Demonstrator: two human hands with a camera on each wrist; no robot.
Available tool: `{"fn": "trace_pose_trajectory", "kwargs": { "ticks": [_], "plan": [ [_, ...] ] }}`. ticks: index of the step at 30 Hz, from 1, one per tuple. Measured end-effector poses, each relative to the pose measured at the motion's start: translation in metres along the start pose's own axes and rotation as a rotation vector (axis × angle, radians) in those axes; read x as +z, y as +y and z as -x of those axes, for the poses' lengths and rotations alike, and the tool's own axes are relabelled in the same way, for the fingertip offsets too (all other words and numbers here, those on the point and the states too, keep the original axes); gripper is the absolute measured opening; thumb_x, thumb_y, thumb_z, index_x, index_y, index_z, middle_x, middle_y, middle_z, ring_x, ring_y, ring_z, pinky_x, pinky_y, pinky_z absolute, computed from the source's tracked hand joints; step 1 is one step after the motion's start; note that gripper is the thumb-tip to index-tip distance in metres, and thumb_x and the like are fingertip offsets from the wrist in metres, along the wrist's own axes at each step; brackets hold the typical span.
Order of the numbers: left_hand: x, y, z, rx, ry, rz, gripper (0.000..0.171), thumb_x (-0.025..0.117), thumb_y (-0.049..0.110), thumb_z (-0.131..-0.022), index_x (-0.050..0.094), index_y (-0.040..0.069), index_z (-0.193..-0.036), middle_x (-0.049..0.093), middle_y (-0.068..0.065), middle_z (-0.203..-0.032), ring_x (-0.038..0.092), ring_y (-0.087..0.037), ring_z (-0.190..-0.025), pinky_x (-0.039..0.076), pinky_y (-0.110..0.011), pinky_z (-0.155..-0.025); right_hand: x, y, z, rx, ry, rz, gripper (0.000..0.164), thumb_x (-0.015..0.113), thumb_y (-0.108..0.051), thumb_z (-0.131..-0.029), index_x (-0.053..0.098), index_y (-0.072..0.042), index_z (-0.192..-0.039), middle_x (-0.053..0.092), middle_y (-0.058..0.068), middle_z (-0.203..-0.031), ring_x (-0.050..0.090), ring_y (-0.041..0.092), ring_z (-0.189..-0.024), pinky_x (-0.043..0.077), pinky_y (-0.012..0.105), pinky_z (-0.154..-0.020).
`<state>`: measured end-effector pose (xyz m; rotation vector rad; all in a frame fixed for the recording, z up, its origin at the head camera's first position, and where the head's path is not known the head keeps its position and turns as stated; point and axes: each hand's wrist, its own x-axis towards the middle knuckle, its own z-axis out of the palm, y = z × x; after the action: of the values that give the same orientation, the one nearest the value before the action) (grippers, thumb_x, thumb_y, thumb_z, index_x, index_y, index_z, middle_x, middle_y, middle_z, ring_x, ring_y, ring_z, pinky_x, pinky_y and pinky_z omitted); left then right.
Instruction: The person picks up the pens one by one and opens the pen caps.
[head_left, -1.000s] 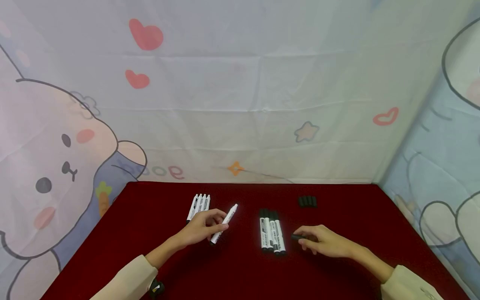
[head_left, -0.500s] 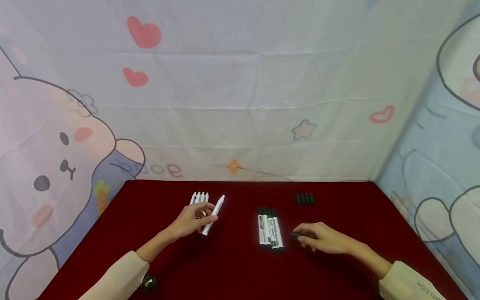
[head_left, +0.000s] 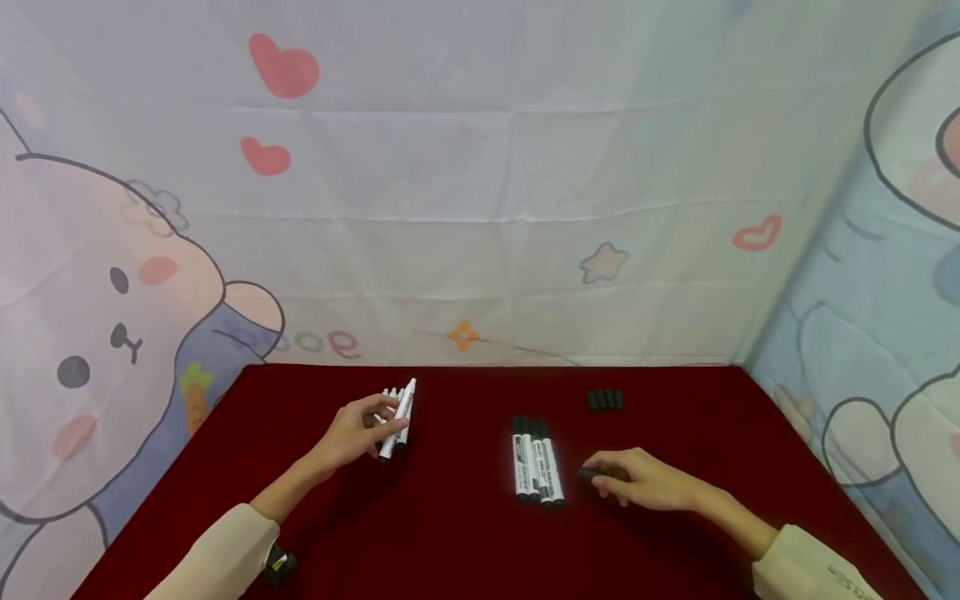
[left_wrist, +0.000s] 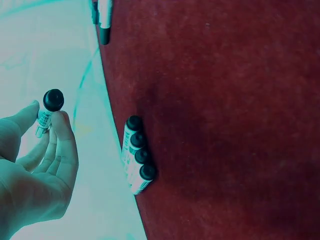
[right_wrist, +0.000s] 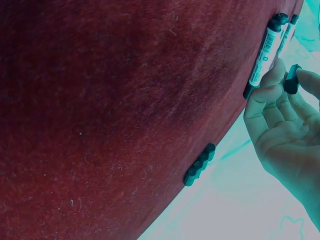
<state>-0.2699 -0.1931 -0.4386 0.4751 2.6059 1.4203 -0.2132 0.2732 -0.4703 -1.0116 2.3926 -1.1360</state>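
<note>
My left hand (head_left: 352, 433) pinches an uncapped white marker (head_left: 397, 419) between thumb and fingers, its white tip end pointing up and away. It overlaps a row of several uncapped markers (left_wrist: 137, 155) lying at the left of the table, partly hidden behind the hand in the head view. My right hand (head_left: 648, 479) pinches a small black marker cap (right_wrist: 292, 80) between thumb and fingertips. Left of that hand lies a row of several capped white markers (head_left: 536, 462), black caps toward the back.
A row of several loose black caps (head_left: 605, 400) lies at the back right. The dark red tablecloth (head_left: 465, 533) ends at a printed fabric backdrop (head_left: 420, 183) behind and on the sides.
My left hand has moved left and slightly back with the uncapped marker, from beside the left row to over it. The right hand stays almost in place with the cap.
</note>
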Motion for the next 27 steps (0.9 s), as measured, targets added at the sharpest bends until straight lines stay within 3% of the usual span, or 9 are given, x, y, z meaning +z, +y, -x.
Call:
{"fn": "trace_pose_trajectory", "kwargs": {
  "ticks": [5,10,17,20,27],
  "plan": [
    [-0.005,-0.001,-0.001,0.018,-0.001,0.006,0.045,0.071,0.025,-0.098,0.06,-0.001,-0.132,0.066,-0.016,-0.107,0.063,-0.013,-0.073,0.058,-0.032,-0.06,0.001,0.004,-0.003,-0.007,-0.011,-0.003,0.029,0.052,-0.014,-0.107,0.06,0.004,-0.129,0.068,0.01,-0.093,0.059,0.003,-0.069,0.054,0.023,-0.061],
    [-0.008,-0.002,-0.004,0.052,0.045,-0.024,0.041,0.072,0.024,-0.096,0.062,-0.001,-0.128,0.067,-0.016,-0.103,0.062,-0.013,-0.068,0.057,-0.031,-0.057,0.001,0.007,-0.005,0.005,-0.014,-0.008,0.031,0.053,-0.016,-0.107,0.06,0.003,-0.13,0.068,0.007,-0.093,0.059,0.001,-0.069,0.054,0.023,-0.062],
    [-0.015,-0.005,-0.009,0.058,0.107,-0.051,0.038,0.075,0.021,-0.094,0.064,0.001,-0.125,0.067,-0.015,-0.098,0.062,-0.02,-0.066,0.059,-0.04,-0.056,0.002,0.008,-0.007,0.005,-0.017,-0.016,0.031,0.053,-0.017,-0.107,0.059,0.004,-0.13,0.068,0.007,-0.093,0.059,0.002,-0.07,0.055,0.023,-0.063],
    [-0.02,-0.01,-0.012,0.054,0.116,-0.054,0.038,0.075,0.021,-0.094,0.064,0.001,-0.125,0.067,-0.016,-0.099,0.063,-0.024,-0.067,0.058,-0.036,-0.056,0.002,0.007,-0.008,0.004,-0.017,-0.021,0.031,0.053,-0.017,-0.107,0.059,0.003,-0.13,0.068,0.008,-0.093,0.06,0.002,-0.07,0.055,0.024,-0.064],
    [-0.026,-0.018,-0.017,0.032,0.112,-0.052,0.045,0.073,0.023,-0.096,0.06,0.001,-0.133,0.068,-0.019,-0.104,0.063,-0.016,-0.071,0.059,-0.035,-0.058,0.003,0.005,-0.008,-0.002,-0.019,-0.031,0.031,0.054,-0.018,-0.107,0.06,0.002,-0.129,0.067,0.006,-0.091,0.058,0.001,-0.069,0.054,0.023,-0.062]
  ]
}}
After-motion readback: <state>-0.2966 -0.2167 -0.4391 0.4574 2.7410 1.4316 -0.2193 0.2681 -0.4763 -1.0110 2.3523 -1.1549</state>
